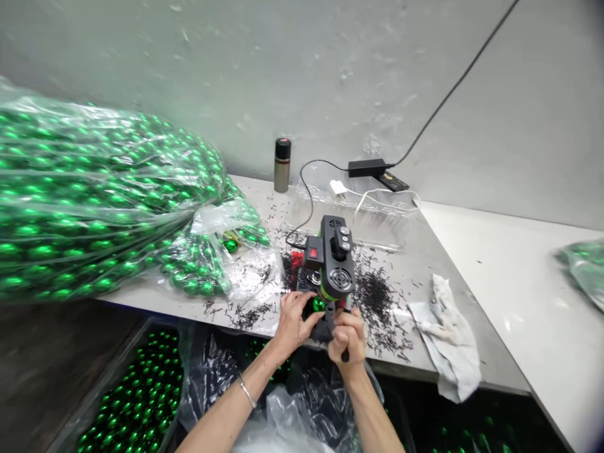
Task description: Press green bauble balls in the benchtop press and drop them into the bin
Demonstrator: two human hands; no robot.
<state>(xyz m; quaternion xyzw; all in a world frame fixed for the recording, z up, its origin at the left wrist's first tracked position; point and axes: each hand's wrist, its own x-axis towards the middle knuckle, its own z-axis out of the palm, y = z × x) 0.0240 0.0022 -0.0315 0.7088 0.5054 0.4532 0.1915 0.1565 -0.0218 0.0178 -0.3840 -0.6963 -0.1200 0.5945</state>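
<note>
My left hand (296, 319) pinches a shiny green ball (318, 304) between thumb and fingers, just below the head of a small black machine (336, 255). My right hand (348, 338) is closed around a black handle (346, 356) at the machine's front right; most of the handle is hidden by the fingers. A red switch sits on the box at the machine's left side. Small black slivers (377, 296) lie thickly around its base, with some red bits to the left. The ball's underside is hidden by my hand and the base.
A large clear bag of green balls (104, 201) covers the table's left end. A bin of green balls (136, 390) stands below the front edge. Behind are a bottle (282, 167), a black power adapter (367, 167) and a clear plastic tray (377, 229). A white cloth (448, 340) hangs over the edge.
</note>
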